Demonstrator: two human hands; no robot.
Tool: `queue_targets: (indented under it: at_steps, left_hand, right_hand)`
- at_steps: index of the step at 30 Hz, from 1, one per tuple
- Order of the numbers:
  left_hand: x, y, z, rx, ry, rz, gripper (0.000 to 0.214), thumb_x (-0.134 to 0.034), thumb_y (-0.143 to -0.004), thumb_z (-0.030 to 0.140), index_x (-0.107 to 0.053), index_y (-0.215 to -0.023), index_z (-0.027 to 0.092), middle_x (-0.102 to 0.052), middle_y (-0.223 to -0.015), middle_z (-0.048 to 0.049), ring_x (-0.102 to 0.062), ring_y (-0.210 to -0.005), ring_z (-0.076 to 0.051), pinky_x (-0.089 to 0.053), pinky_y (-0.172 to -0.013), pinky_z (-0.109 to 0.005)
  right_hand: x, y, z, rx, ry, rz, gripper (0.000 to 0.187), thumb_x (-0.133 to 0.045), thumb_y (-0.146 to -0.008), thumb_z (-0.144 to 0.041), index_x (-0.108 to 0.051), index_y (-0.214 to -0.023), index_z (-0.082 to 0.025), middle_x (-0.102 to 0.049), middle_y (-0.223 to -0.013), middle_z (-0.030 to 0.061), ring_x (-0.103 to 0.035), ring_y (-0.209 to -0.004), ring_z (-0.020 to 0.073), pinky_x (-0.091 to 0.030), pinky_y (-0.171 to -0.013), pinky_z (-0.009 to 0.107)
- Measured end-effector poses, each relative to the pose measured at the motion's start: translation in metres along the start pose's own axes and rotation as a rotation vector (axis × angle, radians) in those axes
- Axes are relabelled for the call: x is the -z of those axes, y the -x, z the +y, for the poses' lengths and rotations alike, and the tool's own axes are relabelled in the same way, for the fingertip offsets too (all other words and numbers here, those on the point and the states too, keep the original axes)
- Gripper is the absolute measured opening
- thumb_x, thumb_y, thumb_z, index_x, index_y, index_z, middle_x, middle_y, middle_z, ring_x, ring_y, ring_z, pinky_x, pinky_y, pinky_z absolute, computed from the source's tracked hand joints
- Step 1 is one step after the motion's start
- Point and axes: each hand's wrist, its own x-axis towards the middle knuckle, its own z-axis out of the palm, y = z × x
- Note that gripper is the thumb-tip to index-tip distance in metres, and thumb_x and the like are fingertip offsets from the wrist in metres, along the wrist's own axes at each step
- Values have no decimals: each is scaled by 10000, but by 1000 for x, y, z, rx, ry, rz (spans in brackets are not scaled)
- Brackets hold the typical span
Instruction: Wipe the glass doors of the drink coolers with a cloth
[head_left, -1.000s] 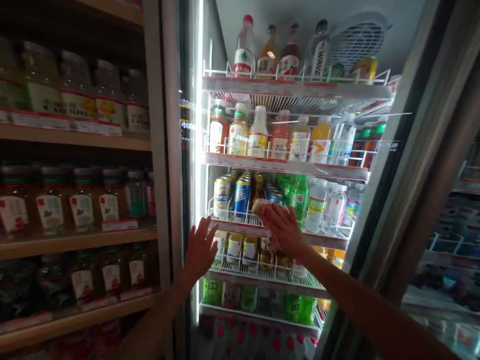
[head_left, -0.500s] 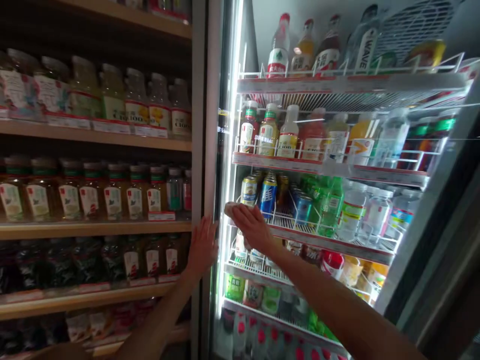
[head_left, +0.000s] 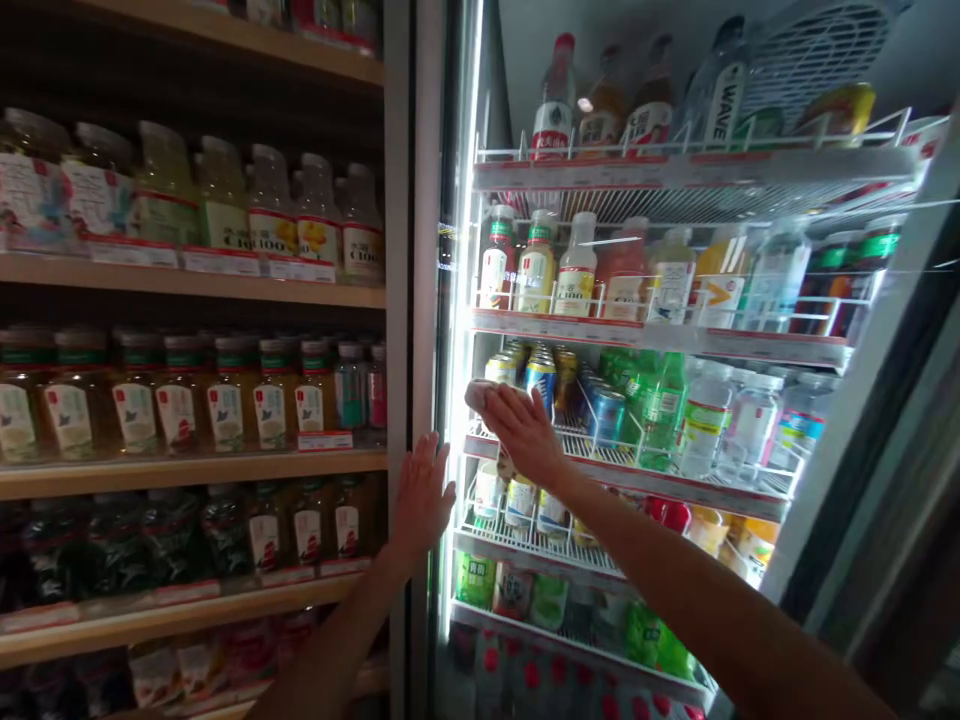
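A pale, rounded wad (head_left: 480, 395), material too blurred to tell, under the fingertips of the right hand (head_left: 523, 432), just above the rail of a cooler's wire shelf (head_left: 637, 475). Right fingers pressed together, curved over the wad's top and touching it. At 1 o'clock, a gold can (head_left: 500, 370); at 3 o'clock, a blue can (head_left: 540, 388). At 7 o'clock, the left hand (head_left: 424, 498), fingers spread, flat against the frame of the glass door (head_left: 426, 300). Farther off at 9 o'clock, a wooden shelf (head_left: 187, 470) of bottled drinks (head_left: 180, 408).
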Motion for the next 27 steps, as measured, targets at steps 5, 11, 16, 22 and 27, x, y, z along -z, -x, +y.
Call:
queue_targets:
  at_steps: [5,11,16,22,27]
  left_hand:
    - [-10,-7,18,-56,57,37,579,-418,-855,180,-231,-1403,171,-310,-1453,-143,-210,-1374,-247,-277,-1082,-489]
    - [-10,-42,42,-145,116,112,603,-433,-856,170,-200,-1413,176,-281,-1466,-144,-142,-1392,-234,-229,-1107,-469]
    - [-14,-71,76,-216,210,179,604,-446,-853,189,-211,-1410,181,-198,-1497,-132,-116,-1395,-256,-202,-1112,-483]
    - [-25,-86,104,-261,229,242,623,-459,-850,194,-199,-1417,220,-202,-1499,-112,-150,-1391,-249,-173,-1117,-487]
    - [-32,-100,117,-231,243,268,649,-470,-849,209,-175,-1426,236,-172,-1506,-103,-137,-1391,-262,-110,-1120,-521]
  right_hand:
    - [12,75,-3,199,2,-88,599,-437,-794,-146,-328,-1383,-175,-365,-1442,39,-134,-1392,196,-2,-1145,474]
    - [40,96,53,-45,135,45,556,-467,-812,-182,-373,-1356,-243,-424,-1402,35,-120,-1396,196,-2,-1130,501]
    - [54,118,64,-155,197,59,539,-478,-822,-203,-388,-1351,-251,-425,-1400,52,-153,-1390,215,-46,-1133,493]
    - [64,145,78,-77,222,-2,519,-474,-824,-199,-410,-1332,-284,-397,-1421,15,-171,-1386,208,-45,-1135,499]
    - [87,127,129,-452,357,239,616,-437,-833,-202,-247,-1417,-249,-177,-1514,85,-157,-1389,272,-130,-1095,560]
